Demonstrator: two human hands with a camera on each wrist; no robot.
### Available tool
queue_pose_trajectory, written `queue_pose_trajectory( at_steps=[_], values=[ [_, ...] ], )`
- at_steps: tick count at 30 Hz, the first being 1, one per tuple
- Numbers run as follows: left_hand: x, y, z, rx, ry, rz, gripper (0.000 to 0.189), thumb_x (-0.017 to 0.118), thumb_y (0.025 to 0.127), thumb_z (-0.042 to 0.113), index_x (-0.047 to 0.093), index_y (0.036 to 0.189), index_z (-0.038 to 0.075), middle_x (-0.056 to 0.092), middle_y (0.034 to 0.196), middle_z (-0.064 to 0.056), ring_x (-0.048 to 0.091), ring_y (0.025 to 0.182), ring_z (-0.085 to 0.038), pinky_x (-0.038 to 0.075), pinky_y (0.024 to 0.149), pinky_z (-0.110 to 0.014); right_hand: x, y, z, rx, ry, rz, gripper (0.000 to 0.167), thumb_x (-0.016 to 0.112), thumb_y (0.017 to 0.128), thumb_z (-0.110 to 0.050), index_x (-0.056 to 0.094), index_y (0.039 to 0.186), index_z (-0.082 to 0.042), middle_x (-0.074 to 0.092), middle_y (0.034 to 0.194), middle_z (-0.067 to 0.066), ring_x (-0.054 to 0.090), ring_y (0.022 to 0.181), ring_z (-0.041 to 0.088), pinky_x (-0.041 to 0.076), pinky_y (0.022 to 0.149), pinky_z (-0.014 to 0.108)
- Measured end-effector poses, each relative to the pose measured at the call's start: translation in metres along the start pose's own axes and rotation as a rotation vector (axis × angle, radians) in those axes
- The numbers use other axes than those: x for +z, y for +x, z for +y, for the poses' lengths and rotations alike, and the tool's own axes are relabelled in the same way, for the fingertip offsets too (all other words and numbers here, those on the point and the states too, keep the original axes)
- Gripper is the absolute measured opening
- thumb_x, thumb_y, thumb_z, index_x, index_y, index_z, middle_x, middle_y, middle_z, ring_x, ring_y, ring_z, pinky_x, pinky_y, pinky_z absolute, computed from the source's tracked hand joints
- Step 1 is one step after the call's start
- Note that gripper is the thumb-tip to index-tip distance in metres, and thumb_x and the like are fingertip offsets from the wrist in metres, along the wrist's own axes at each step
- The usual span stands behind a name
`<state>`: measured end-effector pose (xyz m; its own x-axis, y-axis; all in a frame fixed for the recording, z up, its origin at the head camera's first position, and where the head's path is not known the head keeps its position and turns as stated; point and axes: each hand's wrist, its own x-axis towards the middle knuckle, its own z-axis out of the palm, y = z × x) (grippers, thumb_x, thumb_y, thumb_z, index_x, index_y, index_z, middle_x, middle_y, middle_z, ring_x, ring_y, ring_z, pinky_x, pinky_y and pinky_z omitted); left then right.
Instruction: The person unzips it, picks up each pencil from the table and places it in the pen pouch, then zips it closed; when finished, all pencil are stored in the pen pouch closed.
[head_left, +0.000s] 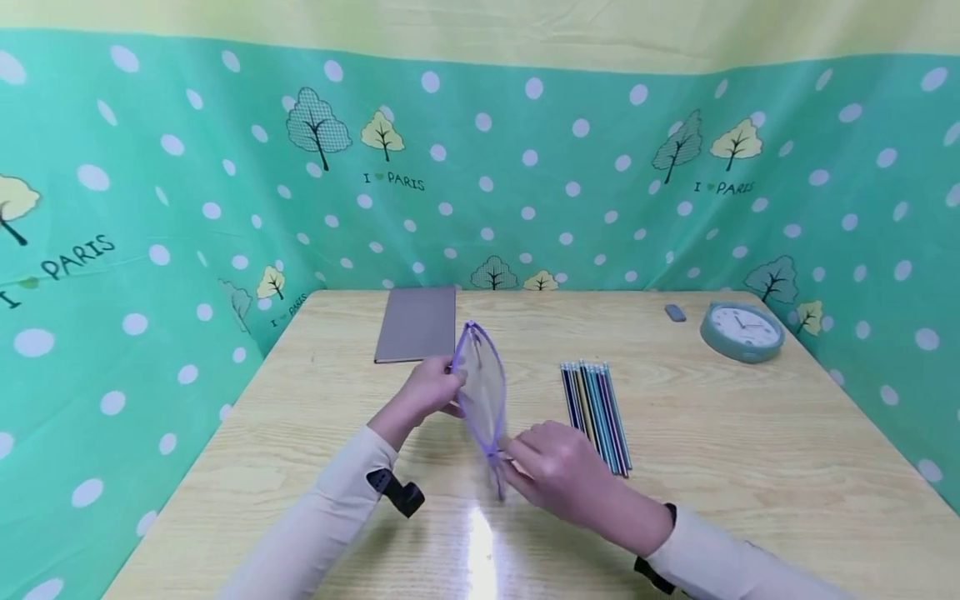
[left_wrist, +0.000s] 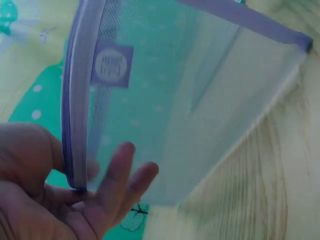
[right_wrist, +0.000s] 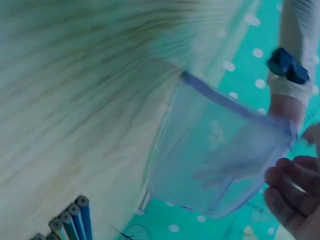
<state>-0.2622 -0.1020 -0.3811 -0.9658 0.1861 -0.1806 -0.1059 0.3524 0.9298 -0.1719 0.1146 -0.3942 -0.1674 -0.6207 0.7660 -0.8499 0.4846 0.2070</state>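
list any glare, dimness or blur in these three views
Head: a white glare streak on the table, low in the picture; left wrist: dimmer, the label on the mesh pouch too soft to read; right wrist: dim too, table grain smeared, pencils crisper.

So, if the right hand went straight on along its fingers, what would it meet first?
The mesh pouch, whose near end is right at the tips of the right hand. Past it, the line seems to run toward the left hand, though depth is unclear.
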Motion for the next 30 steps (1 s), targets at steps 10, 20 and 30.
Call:
queue_pose_trajectory(
  at_steps=[10, 20, 30],
  values=[
    [-0.013, 0.018, -0.003, -0.014, -0.164, -0.06, 0.046, 0.058, 0.101, 0.003, 0.046, 0.14, -0.019, 0.067, 0.116, -0.031, 0.075, 0.072, -0.015, 0.067, 0.075, -0.033, -0.02, -0.033, 0.111, 1.027, 0.29, -0.5, 0.023, 0.061, 0.099, -0.008, 0.07, 0.112, 0.008, 0.073, 0.087, 0.015, 0.063, 0.06, 0.015, 0.057, 0.052, 0.027],
    [-0.01, 0.023, -0.017, -0.024, -0.242, -0.159, 0.057, 0.059, 0.102, 0.001, 0.034, 0.148, -0.02, 0.062, 0.093, -0.01, 0.069, 0.074, -0.012, 0.065, 0.083, -0.033, -0.002, -0.076, 0.149, 1.253, 0.319, -0.765, 0.03, 0.064, 0.1, -0.006, 0.06, 0.117, 0.019, 0.067, 0.066, 0.01, 0.065, 0.051, 0.015, 0.061, 0.049, 0.029],
    [-0.006, 0.035, -0.024, 0.039, -0.367, -0.276, 0.037, 0.051, 0.105, 0.0, 0.048, 0.135, -0.02, 0.068, 0.109, -0.019, 0.071, 0.083, -0.015, 0.063, 0.094, -0.038, 0.008, -0.07, 0.157, 1.278, 0.24, -0.808, 0.038, 0.068, 0.091, 0.0, 0.058, 0.121, 0.022, 0.067, 0.075, 0.016, 0.067, 0.051, 0.015, 0.061, 0.049, 0.026]
  ],
)
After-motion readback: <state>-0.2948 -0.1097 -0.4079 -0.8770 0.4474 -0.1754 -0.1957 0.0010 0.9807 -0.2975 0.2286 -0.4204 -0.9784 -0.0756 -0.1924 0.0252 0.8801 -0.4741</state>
